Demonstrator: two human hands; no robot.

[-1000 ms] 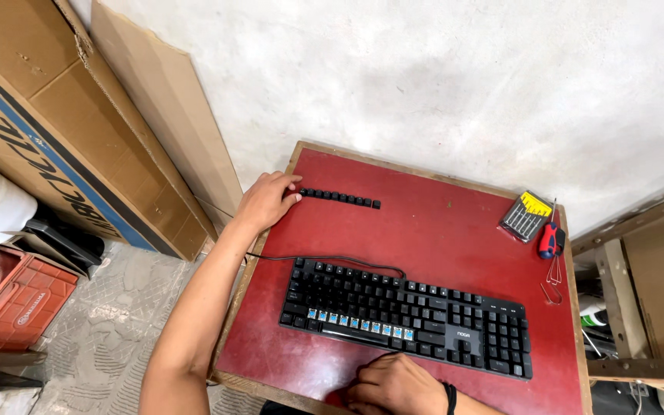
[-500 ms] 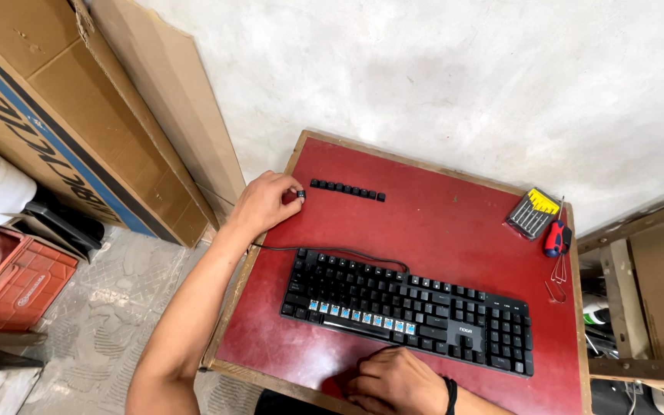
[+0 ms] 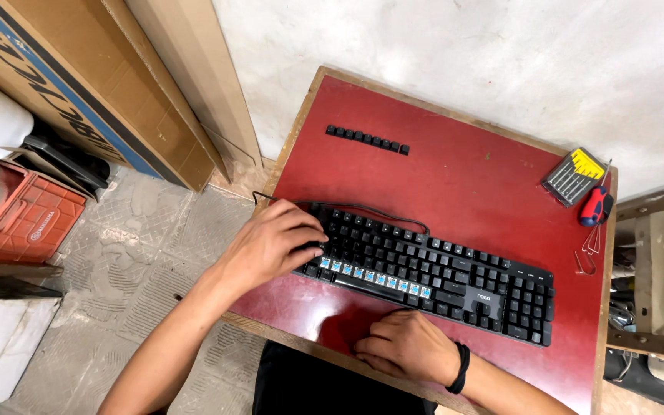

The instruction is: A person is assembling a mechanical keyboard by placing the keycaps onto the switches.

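A black keyboard (image 3: 432,278) lies across a small red counter (image 3: 470,184). The left hand (image 3: 270,246) rests on the keyboard's left end, fingers curled over the keys there; whether they pinch a key I cannot tell. The right hand (image 3: 405,346) lies curled at the near edge, just below a run of bare blue switches (image 3: 374,278). A row of loose black keycaps (image 3: 367,139) sits well apart, near the far edge. The work appears to be pulling keycaps; lifting another calls for a firm pinch. Left of the counter, flat brown cardboard boxes (image 3: 78,84) with a blue stripe lean on the wall above an orange crate (image 3: 24,223).
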